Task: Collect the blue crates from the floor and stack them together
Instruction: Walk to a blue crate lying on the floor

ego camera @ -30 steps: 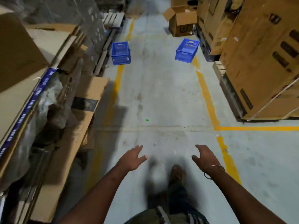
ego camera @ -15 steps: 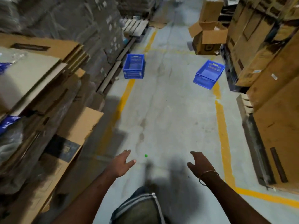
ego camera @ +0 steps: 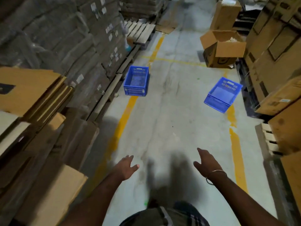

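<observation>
A: Down the warehouse aisle, grey concrete floor (ego camera: 171, 111) underfoot, scuffed and cracked, with a yellow line (ego camera: 128, 110) on each side marking the lane.

B: And the crates?

A: Two of them, both empty, both on the floor and well apart. The left blue crate (ego camera: 136, 83) sits upright on the left yellow line, close to the wrapped stacks (ego camera: 68, 46). The right blue crate (ego camera: 223, 93) lies across the right line, turned at an angle to the lane.

B: What hems it in?

A: Flattened cardboard sheets (ego camera: 32, 95) piled near left, wrapped stacks behind them, a wooden pallet (ego camera: 141, 32) further up. On the right, tall cartons (ego camera: 276, 54) on pallets crowd right up beside that right crate. Past it, an open cardboard box (ego camera: 223, 49) stands at the lane's edge with its flaps spread.

B: Hands?

A: Left hand (ego camera: 127, 167) and right hand (ego camera: 206, 163) both out in front, low in view, fingers loosely spread and holding nothing. A thin bangle (ego camera: 216, 174) circles the right wrist. Their shadow falls on the floor between the hands, and the lane between hands and crates shows only bare concrete
</observation>
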The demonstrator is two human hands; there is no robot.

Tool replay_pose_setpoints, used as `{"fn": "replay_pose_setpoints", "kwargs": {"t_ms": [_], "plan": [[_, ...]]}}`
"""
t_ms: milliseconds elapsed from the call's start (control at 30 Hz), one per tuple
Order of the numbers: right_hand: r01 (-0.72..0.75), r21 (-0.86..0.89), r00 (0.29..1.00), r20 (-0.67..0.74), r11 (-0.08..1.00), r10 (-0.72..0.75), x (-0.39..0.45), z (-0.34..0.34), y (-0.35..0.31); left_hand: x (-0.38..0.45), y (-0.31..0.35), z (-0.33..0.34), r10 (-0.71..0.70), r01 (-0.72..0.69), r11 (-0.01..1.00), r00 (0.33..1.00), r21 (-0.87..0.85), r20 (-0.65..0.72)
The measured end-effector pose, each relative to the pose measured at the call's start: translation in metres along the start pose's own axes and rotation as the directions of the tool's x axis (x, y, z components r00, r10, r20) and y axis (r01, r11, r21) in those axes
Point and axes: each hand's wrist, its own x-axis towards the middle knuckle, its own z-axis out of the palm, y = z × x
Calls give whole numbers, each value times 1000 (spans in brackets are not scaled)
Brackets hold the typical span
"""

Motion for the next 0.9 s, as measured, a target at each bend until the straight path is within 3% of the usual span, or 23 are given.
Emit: {"fn": "replay_pose_setpoints", "kwargs": {"t_ms": [233, 467, 633, 900], "plan": [[25, 44, 1000, 13, 999, -26, 174, -59, -21, 156, 52, -100, 25, -26, 999, 999, -18, -26], [131, 15, 984, 117, 991, -132, 398, -134, -43, 330, 104, -199, -72, 67, 995, 995, -79, -72], [206, -101, 973, 123, 973, -193, 547, -213, -88, 425, 139, -286, -107, 93, 990, 984, -108, -139], [313, -95, 941, 163, 945, -295, 768, -270, -200, 590, 132, -366, -254, 225, 940, 963, -257, -86]]}}
